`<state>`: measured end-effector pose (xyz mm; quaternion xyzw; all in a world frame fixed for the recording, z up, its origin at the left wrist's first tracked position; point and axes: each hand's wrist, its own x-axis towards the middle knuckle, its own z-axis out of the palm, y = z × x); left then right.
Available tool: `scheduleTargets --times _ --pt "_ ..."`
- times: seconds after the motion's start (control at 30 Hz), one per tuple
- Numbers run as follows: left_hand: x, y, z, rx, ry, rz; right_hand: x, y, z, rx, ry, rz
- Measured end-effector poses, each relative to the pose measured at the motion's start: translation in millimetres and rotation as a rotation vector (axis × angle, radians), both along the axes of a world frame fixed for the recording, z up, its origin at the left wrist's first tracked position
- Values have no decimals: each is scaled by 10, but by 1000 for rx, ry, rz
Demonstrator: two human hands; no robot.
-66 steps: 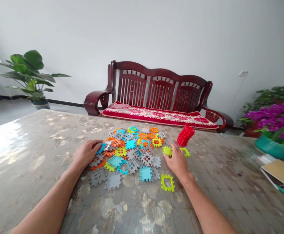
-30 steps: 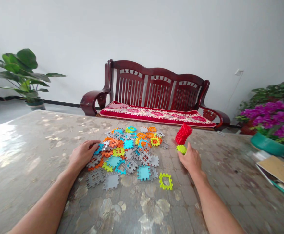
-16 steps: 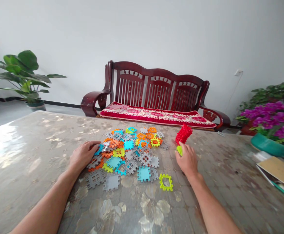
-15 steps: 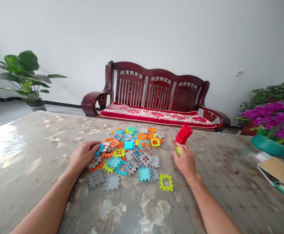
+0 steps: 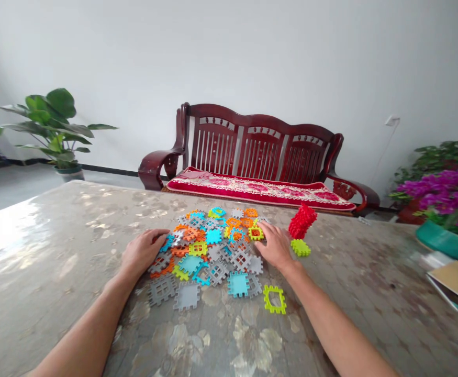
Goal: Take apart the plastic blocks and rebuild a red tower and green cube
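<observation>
A loose heap of plastic interlocking tiles (image 5: 213, 236) in grey, blue, orange and lime lies on the table. My left hand (image 5: 144, 254) rests against the heap's left edge, fingers extended beside a blue tile (image 5: 167, 242). At the right edge, my right hand (image 5: 275, 246) has thumb and fingers apart around a lime window-frame tile (image 5: 256, 233); a firm hold is not visible. Beyond that hand leans a stack of red tiles (image 5: 302, 221), with a solid lime tile (image 5: 300, 247) in front of it. Nearer me lies a separate lime frame tile (image 5: 275, 299).
The table (image 5: 79, 251) has a glossy floral cover. Behind it stands a dark red wooden bench (image 5: 258, 144) with a red patterned cushion. A teal planter (image 5: 446, 241) of purple flowers and a tan board (image 5: 454, 275) are at right; a potted plant (image 5: 58, 125) is at left.
My right hand has left the solid lime tile by the red stack and moved left to the heap. My left hand stays at the heap's left edge. The view has shifted slightly.
</observation>
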<state>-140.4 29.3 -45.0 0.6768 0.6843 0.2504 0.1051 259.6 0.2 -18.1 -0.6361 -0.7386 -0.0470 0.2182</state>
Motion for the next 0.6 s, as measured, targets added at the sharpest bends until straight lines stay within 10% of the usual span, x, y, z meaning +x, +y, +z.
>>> scheduleTargets --times 0.6 --pt "87 -91 161 -26 5 22 -102 -31 39 -79 -23 -8"
